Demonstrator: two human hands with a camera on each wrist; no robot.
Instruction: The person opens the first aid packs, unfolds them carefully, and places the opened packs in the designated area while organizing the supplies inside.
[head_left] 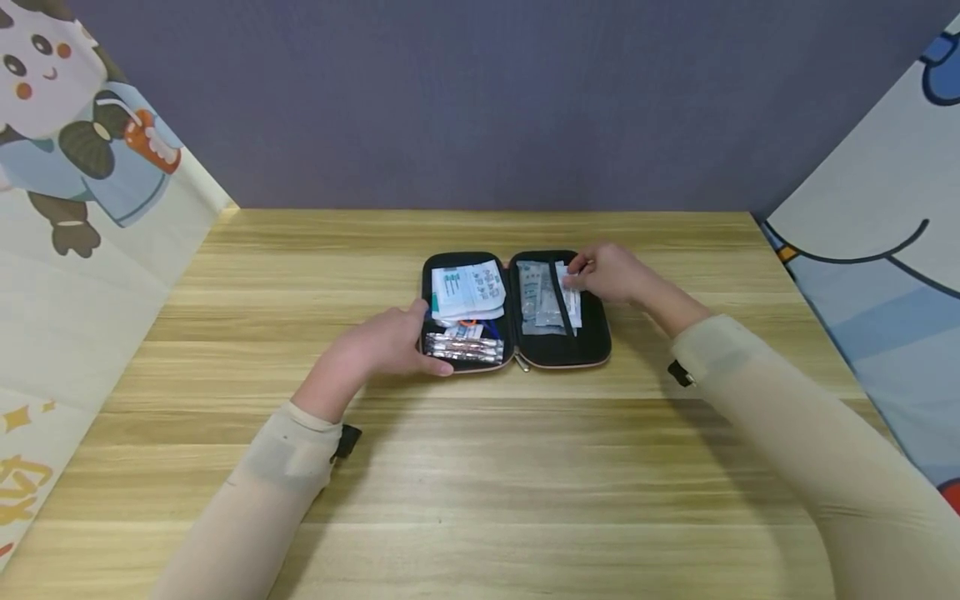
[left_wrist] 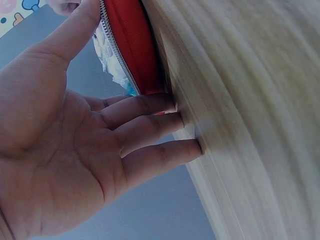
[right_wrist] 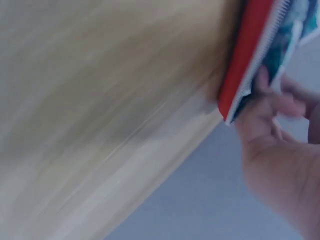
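An open zippered first-aid case (head_left: 561,352), black inside and red outside, lies flat on the table. My left hand (head_left: 393,340) steadies its left side; in the left wrist view the fingers (left_wrist: 150,131) stretch straight down to the tabletop beside the red shell, the thumb at the zipper rim. In the right half, clear packets (head_left: 536,292) sit under a black elastic strap (head_left: 561,300). My right hand (head_left: 611,273) has curled fingers on a white packet (head_left: 574,310) by that strap, and seems to pinch its upper edge. The right wrist view is blurred there.
The case's left half holds folded white printed packets (head_left: 468,290), silvery wrapped sticks (head_left: 463,348) and something with an orange loop (head_left: 468,322). A zipper pull (head_left: 522,363) hangs at the near hinge. Wooden tabletop (head_left: 465,483) surrounds the case, and a grey-blue panel (head_left: 480,108) stands behind.
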